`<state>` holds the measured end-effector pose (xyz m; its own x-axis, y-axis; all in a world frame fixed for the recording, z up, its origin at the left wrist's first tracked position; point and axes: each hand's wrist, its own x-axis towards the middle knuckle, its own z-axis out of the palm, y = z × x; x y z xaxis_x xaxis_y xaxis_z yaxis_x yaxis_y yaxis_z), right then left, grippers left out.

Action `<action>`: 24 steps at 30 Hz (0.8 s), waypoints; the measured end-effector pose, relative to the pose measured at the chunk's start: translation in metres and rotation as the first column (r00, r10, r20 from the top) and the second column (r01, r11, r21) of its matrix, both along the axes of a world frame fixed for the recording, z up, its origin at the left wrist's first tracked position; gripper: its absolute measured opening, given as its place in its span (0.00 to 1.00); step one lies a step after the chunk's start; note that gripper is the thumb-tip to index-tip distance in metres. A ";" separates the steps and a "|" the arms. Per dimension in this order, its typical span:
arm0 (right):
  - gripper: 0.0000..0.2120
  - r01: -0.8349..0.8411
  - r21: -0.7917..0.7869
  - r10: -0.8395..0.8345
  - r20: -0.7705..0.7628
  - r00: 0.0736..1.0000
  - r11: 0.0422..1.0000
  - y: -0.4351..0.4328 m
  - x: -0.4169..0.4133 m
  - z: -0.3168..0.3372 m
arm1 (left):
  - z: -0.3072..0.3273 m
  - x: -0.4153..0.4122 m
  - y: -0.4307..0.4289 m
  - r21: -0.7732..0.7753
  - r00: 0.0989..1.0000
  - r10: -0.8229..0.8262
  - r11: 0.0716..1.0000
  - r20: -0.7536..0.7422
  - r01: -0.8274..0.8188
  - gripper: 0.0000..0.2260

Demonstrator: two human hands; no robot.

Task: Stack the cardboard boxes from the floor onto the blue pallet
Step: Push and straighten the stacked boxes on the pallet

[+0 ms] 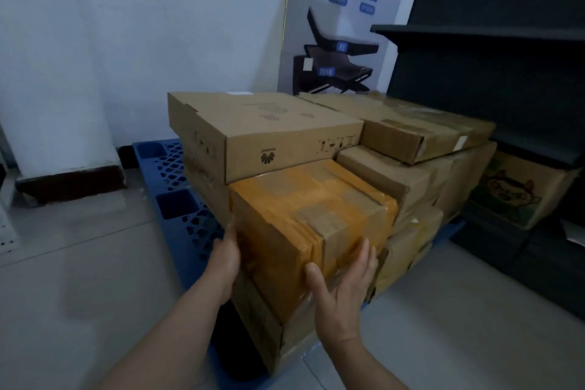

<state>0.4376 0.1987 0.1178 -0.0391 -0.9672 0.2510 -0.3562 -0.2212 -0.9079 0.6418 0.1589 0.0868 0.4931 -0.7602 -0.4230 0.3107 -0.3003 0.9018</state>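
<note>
Pallet stack, near corner | left hand [226, 258] and right hand [343, 279], fingers straight, press flat on opposite sides of the orange-taped box [313, 215], clamping rather than gripping | box rests on a lower carton [262, 326] on the blue pallet [177, 199], far end meeting a flat carton [262, 130] | likely squaring it flush.

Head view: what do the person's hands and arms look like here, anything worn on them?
The left hand and right hand are bare: no gloves, rings or wristbands show. The left forearm and right forearm are uncovered down to the frame's bottom edge, so no sleeve is in view. No watch, cable or marking is visible on either.
</note>
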 end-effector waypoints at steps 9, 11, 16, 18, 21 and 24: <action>0.35 0.160 -0.079 -0.171 -0.156 0.973 0.984 -0.096 -0.060 0.085 | 0.122 -0.014 -0.005 -0.289 0.907 0.296 0.934 0.301 -0.209 0.34; 0.31 0.157 -0.049 -0.164 -0.246 0.955 0.986 -0.127 -0.072 0.104 | 0.137 -0.017 -0.009 -0.304 0.899 0.294 0.932 0.324 -0.196 0.28; 0.29 0.116 -0.051 -0.127 -0.426 0.896 0.992 -0.196 -0.099 0.148 | 0.151 -0.022 -0.023 -0.195 0.882 0.277 0.957 0.381 -0.216 0.29; 0.30 0.095 -0.022 -0.093 -0.508 0.856 0.995 -0.221 -0.111 0.160 | 0.151 -0.023 -0.028 -0.167 0.873 0.290 0.956 0.393 -0.242 0.30; 0.29 0.052 0.091 0.009 -0.564 0.826 0.995 -0.248 -0.123 0.166 | 0.151 -0.025 -0.035 -0.127 0.863 0.273 0.962 0.425 -0.242 0.31; 0.30 0.011 0.111 0.053 -0.561 0.826 0.994 -0.257 -0.124 0.161 | 0.152 -0.027 -0.043 -0.108 0.853 0.281 0.959 0.440 -0.261 0.31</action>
